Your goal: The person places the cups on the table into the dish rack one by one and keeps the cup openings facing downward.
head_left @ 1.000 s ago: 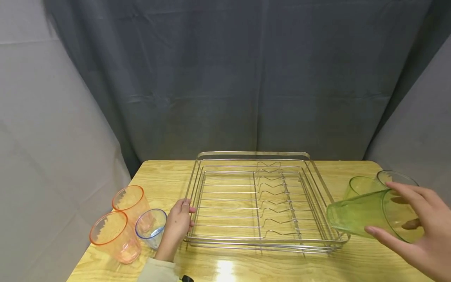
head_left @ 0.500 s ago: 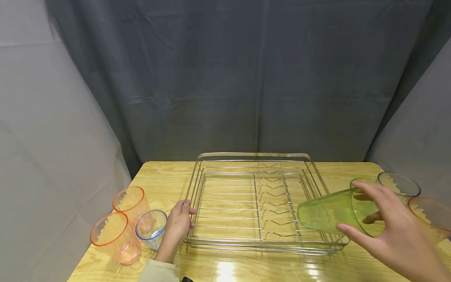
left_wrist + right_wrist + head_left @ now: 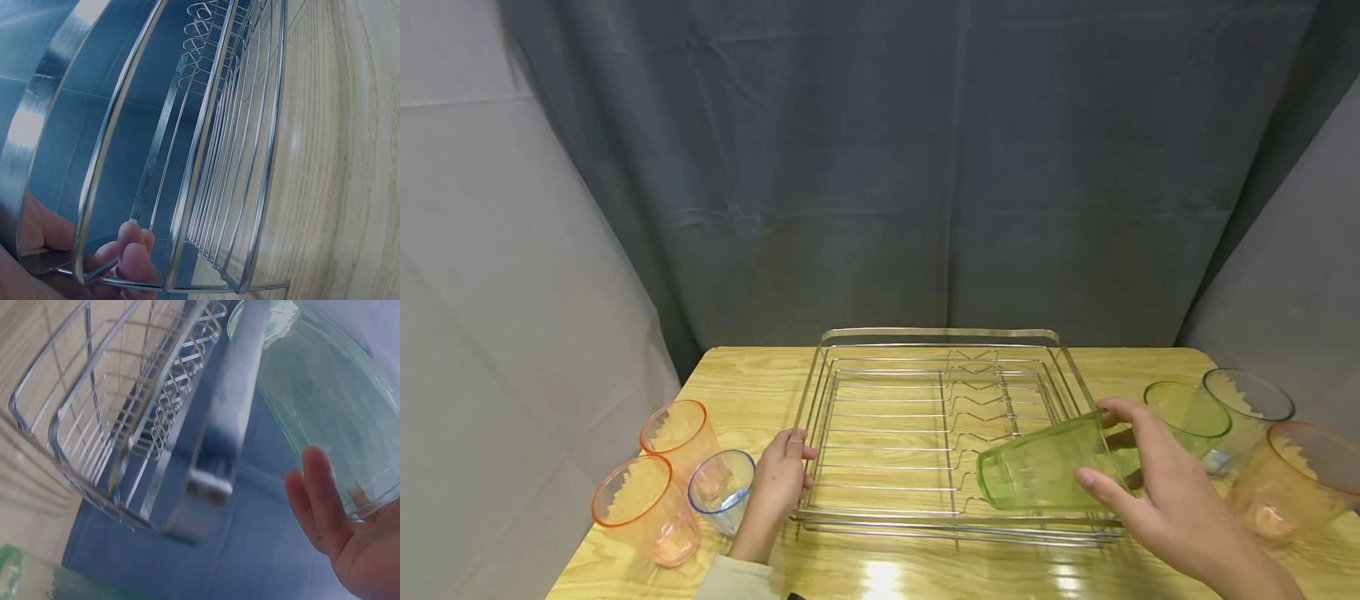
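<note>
A wire dish rack (image 3: 940, 332) stands on the wooden table. My left hand (image 3: 777, 477) grips the rack's left side; in the left wrist view its fingertips (image 3: 139, 262) curl round the wires near the corner. Over the right front part of the rack, my right hand (image 3: 1180, 508) holds a translucent green cup (image 3: 1041, 468) near its rim, between thumb and fingers. The cup lies almost on its side, base pointing left. In the right wrist view the same green cup (image 3: 325, 387) is beyond the rack's metal edge. Whether it touches the wires I cannot tell.
Two orange cups (image 3: 651, 517) and a blue-rimmed cup (image 3: 722, 496) stand left of the rack. At the right are another green cup (image 3: 1187, 410), a dark-rimmed clear cup (image 3: 1243, 400) and an orange cup (image 3: 1288, 492). A grey curtain (image 3: 947, 167) hangs behind the table (image 3: 850, 567).
My right hand has carried the green cup leftward from the table's right side to over the rack, uncovering the cups on the right. My left hand has stayed on the rack.
</note>
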Available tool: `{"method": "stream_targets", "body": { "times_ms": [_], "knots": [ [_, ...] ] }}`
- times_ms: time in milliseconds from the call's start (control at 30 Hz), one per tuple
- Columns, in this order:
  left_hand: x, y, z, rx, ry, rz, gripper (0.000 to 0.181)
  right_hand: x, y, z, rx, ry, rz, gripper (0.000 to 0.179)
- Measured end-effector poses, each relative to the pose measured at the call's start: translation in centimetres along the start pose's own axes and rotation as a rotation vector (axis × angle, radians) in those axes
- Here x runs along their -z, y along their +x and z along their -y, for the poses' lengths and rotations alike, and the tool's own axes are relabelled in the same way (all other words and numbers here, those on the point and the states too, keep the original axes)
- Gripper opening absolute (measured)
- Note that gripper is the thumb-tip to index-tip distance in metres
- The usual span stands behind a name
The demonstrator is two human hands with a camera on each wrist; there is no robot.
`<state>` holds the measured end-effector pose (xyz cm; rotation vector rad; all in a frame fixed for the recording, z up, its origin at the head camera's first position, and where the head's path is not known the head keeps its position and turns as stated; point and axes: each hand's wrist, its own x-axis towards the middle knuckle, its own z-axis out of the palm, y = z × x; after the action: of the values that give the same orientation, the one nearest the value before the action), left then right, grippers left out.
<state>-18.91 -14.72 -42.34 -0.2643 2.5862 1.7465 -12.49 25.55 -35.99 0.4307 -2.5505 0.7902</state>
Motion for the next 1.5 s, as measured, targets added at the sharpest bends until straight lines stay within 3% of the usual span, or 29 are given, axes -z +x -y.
{"method": "stream_targets", "body": {
  "times_ms": [367,700,1200,1400,1500],
  "knots": [
    [0.0,0.0,0.0,-0.003,-0.002,0.001,0.045,-2.0,0.5,1.5,0.034,0.038,-0.034,0.072],
    [0.0,-0.1,0.2,0.009,-0.01,0.001,0.046,-2.4,0.6,2.1,-0.009,0.107,-0.02,0.066],
    [-0.1,-0.1,-0.1,0.012,0.017,-0.022,0.045,-2.8,0.6,2.9,-0.05,0.123,-0.021,0.065],
    [0.0,-0.2,-0.1,-0.039,0.116,-0.051,0.044,-2.9,0.7,3.3,-0.056,0.127,-0.039,0.065],
    [0.1,-0.2,-0.2,-0.113,0.257,-0.078,0.043,-2.9,0.8,3.6,-0.06,0.134,-0.043,0.066]
  ]
}}
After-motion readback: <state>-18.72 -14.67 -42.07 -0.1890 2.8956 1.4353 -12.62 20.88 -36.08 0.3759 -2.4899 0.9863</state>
